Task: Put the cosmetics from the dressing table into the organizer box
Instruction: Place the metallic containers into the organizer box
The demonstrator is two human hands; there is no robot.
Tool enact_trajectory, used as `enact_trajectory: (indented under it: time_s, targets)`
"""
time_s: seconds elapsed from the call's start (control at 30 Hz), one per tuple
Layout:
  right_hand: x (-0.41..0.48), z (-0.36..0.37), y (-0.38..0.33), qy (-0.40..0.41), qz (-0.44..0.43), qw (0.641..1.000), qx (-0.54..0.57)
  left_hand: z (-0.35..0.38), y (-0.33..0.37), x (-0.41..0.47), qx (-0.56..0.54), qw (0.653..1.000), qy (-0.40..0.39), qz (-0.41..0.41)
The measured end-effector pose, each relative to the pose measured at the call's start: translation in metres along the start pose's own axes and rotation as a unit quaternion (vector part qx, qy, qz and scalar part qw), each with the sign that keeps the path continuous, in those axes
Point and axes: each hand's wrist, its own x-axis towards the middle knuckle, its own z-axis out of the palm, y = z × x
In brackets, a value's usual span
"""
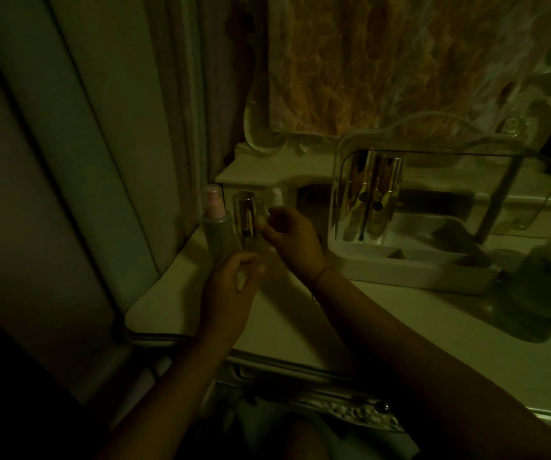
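Closing around a gold-capped bottle [247,224], left grip [231,287] low, right grip [289,232] pinching beside its cap, organizer box [400,260] right of both, on the counter [350,313].

- Your table [300,327]: cream white, with carved pale trim at the front edge.
- Your box [400,263]: white base, clear lid.
- Bottles in the box [375,194]: shiny gold.
- Bottle by your hands [247,215]: gold cap with a small dark mark.
- Spray bottle [216,234]: grey body, pink top.
- Small bottle [275,195]: white cap.
- Curtain [68,161]: plain, pale.
- Mirror [400,61]: mottled orange-brown and white pattern.
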Motion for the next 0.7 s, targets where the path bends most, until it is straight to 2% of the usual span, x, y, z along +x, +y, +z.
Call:
enact_trajectory:
  time_s: [0.17,0.4,0.7]
  targets:
    - [0.015,0.022,0.007,-0.025,0.018,1.000,0.004,0.000,-0.002,-0.001,-0.006,1.000,0.003,0.015]
    - [0.029,0.039,0.011,-0.027,0.009,0.999,-0.024,-0.001,-0.004,-0.001,-0.021,1.000,0.008,-0.015]
    - [0.020,0.027,0.010,-0.018,-0.010,0.999,-0.041,-0.002,-0.002,-0.002,-0.006,1.000,-0.003,-0.013]
